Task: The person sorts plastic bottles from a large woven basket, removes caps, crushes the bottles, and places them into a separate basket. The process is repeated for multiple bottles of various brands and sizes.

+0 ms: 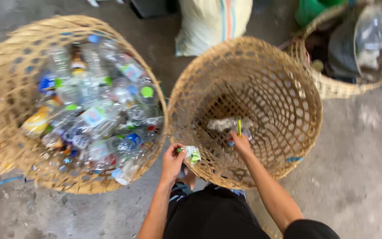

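My left hand [172, 160] grips a small crumpled piece of white and green plastic label [192, 154] at the near rim of the middle woven basket [303, 95]. My right hand [241, 144] reaches down inside that basket and holds a thin yellow-handled tool [239, 127] upright, beside a flattened clear plastic bottle [224, 124] lying on the basket bottom. The left woven basket [3, 75] is filled with several clear plastic bottles [94, 116] with coloured caps and labels.
A third woven basket [332, 86] at the top right holds a big clear bottle [376, 31] and dark items. A pale sack [211, 20] stands behind the middle basket. Grey concrete floor [359, 146] lies around; my dark-trousered knees [213, 212] are at the bottom.
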